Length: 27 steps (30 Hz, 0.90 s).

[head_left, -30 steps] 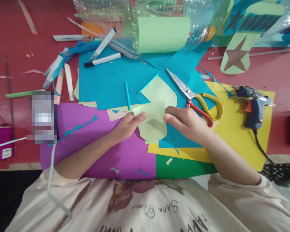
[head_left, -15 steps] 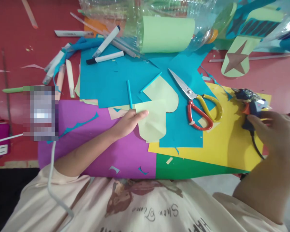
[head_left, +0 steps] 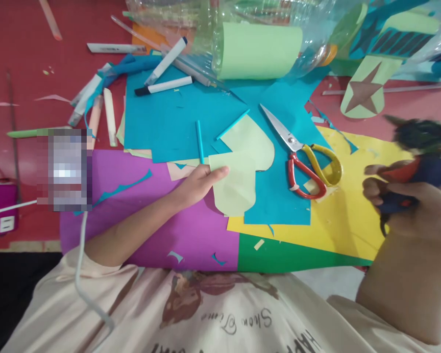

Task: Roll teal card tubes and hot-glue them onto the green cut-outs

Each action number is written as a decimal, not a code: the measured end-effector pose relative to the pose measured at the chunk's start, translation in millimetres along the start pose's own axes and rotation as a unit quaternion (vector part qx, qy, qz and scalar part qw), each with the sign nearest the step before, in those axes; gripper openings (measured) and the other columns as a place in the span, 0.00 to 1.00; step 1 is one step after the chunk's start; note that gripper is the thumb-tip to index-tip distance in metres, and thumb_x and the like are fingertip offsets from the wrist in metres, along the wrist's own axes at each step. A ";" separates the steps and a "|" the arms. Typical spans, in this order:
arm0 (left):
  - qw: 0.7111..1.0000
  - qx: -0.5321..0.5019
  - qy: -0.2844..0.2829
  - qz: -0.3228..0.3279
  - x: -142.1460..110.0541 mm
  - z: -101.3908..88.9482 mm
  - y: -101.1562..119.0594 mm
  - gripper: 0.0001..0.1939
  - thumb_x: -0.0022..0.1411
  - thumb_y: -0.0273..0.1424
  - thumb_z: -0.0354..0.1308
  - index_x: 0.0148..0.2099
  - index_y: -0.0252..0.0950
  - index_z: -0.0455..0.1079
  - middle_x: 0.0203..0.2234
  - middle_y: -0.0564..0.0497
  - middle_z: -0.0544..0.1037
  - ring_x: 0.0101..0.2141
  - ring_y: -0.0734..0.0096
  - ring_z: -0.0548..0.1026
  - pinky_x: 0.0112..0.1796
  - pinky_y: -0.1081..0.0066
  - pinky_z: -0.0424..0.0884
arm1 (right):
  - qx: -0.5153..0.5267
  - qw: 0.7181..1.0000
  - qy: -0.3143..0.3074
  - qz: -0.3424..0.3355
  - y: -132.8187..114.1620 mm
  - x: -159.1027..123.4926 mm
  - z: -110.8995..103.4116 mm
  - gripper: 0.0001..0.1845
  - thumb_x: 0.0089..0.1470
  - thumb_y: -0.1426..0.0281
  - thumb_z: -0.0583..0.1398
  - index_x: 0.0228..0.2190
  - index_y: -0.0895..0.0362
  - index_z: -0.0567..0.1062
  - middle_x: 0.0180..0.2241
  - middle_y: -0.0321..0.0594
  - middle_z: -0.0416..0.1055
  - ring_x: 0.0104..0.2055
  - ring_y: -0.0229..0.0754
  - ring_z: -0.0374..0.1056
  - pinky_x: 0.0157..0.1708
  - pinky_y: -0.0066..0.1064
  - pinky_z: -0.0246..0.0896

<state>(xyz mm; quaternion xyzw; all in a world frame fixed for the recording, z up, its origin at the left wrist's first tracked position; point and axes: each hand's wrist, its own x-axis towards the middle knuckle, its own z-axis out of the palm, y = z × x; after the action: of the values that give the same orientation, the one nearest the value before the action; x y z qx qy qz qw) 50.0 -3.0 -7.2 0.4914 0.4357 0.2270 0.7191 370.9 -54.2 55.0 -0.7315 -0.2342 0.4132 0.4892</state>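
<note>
A: What is held on the left, and where?
B: A pale green cutout [head_left: 235, 193] is held in the left hand [head_left: 195, 187], over the desk [head_left: 33, 63] by the middle of its near edge. Its upper left edge is pinched, with the thumb laid on top and the fingers mostly hidden. A second cutout [head_left: 260, 144] is partly overlapped by it.
A: How is it likely to handle?
B: It is judged light and thin, stiff enough to be held out by one edge but easily creased. It is best taken by the straight top edge, with the rounded end left free.
A: And the right hand [head_left: 422, 211]?
B: A glue gun [head_left: 433, 171] is gripped there, with the fingers curled round its handle, over the right end of the yellow sheet [head_left: 349, 230]. Because of blur, the nozzle's aim cannot be told. More weight is to be expected, so the handle is the safer hold; the nozzle is best avoided as possibly hot.
A: What is found around them?
B: Scissors [head_left: 291, 140] are laid on the blue sheet [head_left: 161, 127], between the hands. Markers [head_left: 171, 85] are scattered by that sheet's far left corner, and a clear bottle [head_left: 310, 54] is placed along its far edge.
</note>
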 end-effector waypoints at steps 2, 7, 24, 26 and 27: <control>1.000 0.014 0.009 -0.001 -0.3 0.1 0.8 0.24 0.57 0.52 0.55 0.28 0.35 0.69 0.17 0.52 0.72 0.29 0.65 0.75 0.32 0.69 0.70 | -0.003 0.994 -0.105 0.039 1.0 -12.0 12.2 0.15 0.24 0.75 0.60 0.24 0.54 0.70 0.17 0.33 0.68 0.10 0.31 0.54 0.11 0.25 0.40; 0.997 0.071 0.008 -0.017 -2.9 0.4 8.3 0.21 0.59 0.48 0.54 0.25 0.36 0.65 0.17 0.54 0.70 0.27 0.67 0.73 0.31 0.69 0.69 | 0.033 0.947 -0.304 0.096 17.3 -39.4 46.1 0.07 0.40 0.68 0.63 0.26 0.57 0.75 0.20 0.40 0.73 0.12 0.34 0.60 0.10 0.27 0.46; 0.992 0.129 0.001 -0.004 -1.5 3.7 9.8 0.25 0.58 0.54 0.48 0.26 0.35 0.63 0.19 0.54 0.68 0.27 0.70 0.69 0.28 0.72 0.65 | 0.003 0.902 -0.431 0.001 38.3 -51.3 103.1 0.13 0.52 0.61 0.61 0.23 0.57 0.69 0.16 0.33 0.66 0.16 0.33 0.59 0.16 0.27 0.53; 0.992 0.122 -0.010 -0.004 -1.4 3.6 10.4 0.25 0.58 0.54 0.47 0.26 0.36 0.63 0.19 0.54 0.67 0.26 0.71 0.69 0.27 0.73 0.64 | -0.005 0.904 -0.428 -0.008 37.5 -52.7 105.6 0.13 0.52 0.62 0.61 0.22 0.57 0.68 0.16 0.32 0.65 0.15 0.32 0.58 0.16 0.27 0.54; 0.992 0.124 -0.012 -0.007 -1.4 3.6 10.8 0.25 0.58 0.53 0.47 0.25 0.36 0.62 0.18 0.54 0.67 0.26 0.71 0.68 0.27 0.73 0.64 | -0.007 0.905 -0.425 -0.011 37.2 -53.4 106.3 0.13 0.51 0.63 0.60 0.22 0.57 0.68 0.16 0.32 0.65 0.15 0.32 0.58 0.16 0.27 0.54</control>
<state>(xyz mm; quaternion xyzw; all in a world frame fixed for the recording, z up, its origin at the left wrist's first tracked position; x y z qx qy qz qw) 53.5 -1.4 3.6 0.5764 0.4552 0.1608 0.6593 250.7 -53.9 22.0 -0.4879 -0.4308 0.6776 0.3425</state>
